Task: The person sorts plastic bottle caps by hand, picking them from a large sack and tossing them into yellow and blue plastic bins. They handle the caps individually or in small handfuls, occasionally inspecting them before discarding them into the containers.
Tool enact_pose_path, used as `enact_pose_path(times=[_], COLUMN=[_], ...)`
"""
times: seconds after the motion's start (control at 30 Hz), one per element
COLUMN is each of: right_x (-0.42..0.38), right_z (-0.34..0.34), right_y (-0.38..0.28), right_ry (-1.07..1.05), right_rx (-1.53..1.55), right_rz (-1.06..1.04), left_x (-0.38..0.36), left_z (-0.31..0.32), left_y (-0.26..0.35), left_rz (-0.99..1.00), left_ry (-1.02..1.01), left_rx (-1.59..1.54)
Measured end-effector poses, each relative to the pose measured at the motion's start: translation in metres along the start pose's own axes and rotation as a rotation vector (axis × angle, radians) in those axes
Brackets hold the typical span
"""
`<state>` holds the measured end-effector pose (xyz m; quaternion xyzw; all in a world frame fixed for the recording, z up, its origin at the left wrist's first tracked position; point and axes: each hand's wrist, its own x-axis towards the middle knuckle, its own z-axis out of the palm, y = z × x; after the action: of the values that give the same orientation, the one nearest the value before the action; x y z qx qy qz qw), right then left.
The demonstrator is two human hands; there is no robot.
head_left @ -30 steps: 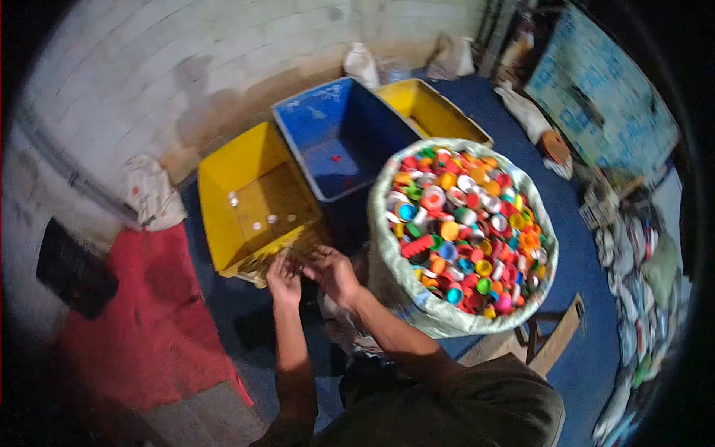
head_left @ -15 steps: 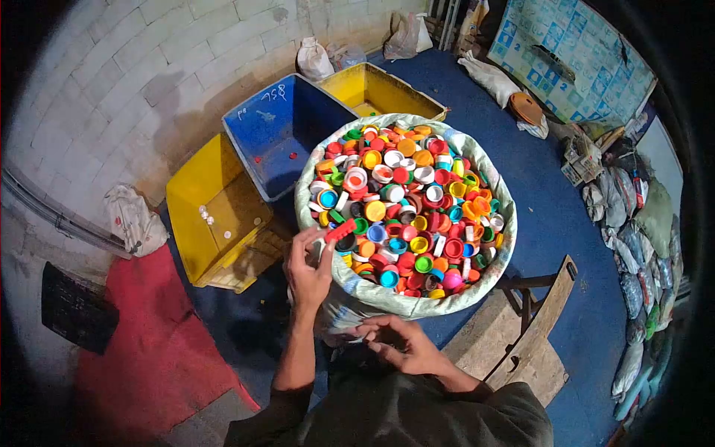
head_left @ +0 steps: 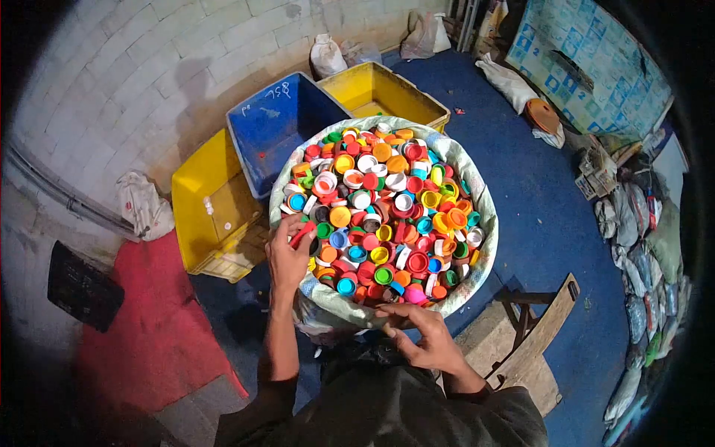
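Note:
A large pale woven sack (head_left: 485,216) with a rolled rim is heaped with bottle caps of many colours. At its left edge my left hand (head_left: 287,257) is closed on a red cap (head_left: 303,235), held between thumb and fingers. My right hand (head_left: 421,335) is at the near rim of the sack, thumb and fingers apart beside the pale fabric. Its fingertips are close to the rim, and I cannot make out anything held in them.
Behind the sack stand a blue bin (head_left: 287,123) and a yellow bin (head_left: 387,89); another yellow bin (head_left: 212,208) is at the left. A wooden bench (head_left: 514,343) stands at the right. Filled bags (head_left: 637,298) line the far right.
The view has shifted, and the sack now appears farther left. My left hand has moved with the red cap, now more hidden by the fingers. My right hand has risen to the near rim.

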<state>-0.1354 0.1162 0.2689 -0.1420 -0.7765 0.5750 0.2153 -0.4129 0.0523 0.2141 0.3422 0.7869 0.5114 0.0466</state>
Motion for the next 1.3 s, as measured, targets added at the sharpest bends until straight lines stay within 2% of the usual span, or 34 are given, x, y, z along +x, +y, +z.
enact_pose_path(times=[0.03,0.17,0.27,0.3,0.4,0.67,0.77,0.9,1.0,1.03,1.13,1.17,1.2,1.27,1.3], right_x=[0.003,0.023,0.051,0.060,0.079,0.093,0.102,0.109,0.107,0.106,0.094,0.089,0.081,0.064,0.057], right_z=[-0.004,-0.013,-0.013,-0.009,-0.005,0.021,0.030,0.038,0.032,0.029,0.006,-0.002,-0.012,-0.034,-0.041], right_y=[-0.001,0.000,0.015,0.021,0.029,0.031,0.030,0.037,0.031,0.026,0.020,0.027,0.022,0.028,0.030], right_ry=[0.010,0.183,0.343,0.403,0.451,0.475,0.464,0.461,0.446,0.533,0.632,0.674,0.689,0.686,0.662], right_rx=[-0.020,-0.229,-0.431,-0.468,-0.594,-0.746,-0.875,-0.967,-0.916,-0.906,-0.212,0.016,0.364,0.824,0.928], right_rz=[-0.016,-0.094,-0.148,-0.119,-0.027,0.073,0.111,0.160,0.183,0.095,0.033,0.017,0.081,0.111,0.107], left_x=[0.000,-0.006,-0.018,-0.023,-0.037,-0.045,-0.045,-0.041,-0.038,-0.036,-0.027,-0.023,-0.021,-0.016,-0.016], left_z=[0.000,0.000,-0.002,-0.006,-0.005,0.003,0.006,0.014,0.020,0.021,0.037,0.036,0.037,0.042,0.042], left_y=[0.000,0.007,0.022,0.030,0.042,0.040,0.045,0.050,0.043,0.047,0.031,0.028,0.027,0.024,0.030], left_rz=[-0.009,-0.063,-0.223,-0.258,-0.384,-0.538,-0.562,-0.530,-0.431,-0.400,-0.042,-0.104,-0.023,0.142,0.093], left_ry=[0.021,0.093,0.101,0.010,-0.056,-0.126,-0.100,-0.096,-0.132,-0.121,-0.094,-0.135,-0.126,-0.108,-0.117], left_rx=[0.024,-0.466,-0.980,-1.077,-1.273,-1.391,-1.303,-1.204,-1.062,-0.926,-0.577,-0.466,-0.354,-0.126,-0.126])
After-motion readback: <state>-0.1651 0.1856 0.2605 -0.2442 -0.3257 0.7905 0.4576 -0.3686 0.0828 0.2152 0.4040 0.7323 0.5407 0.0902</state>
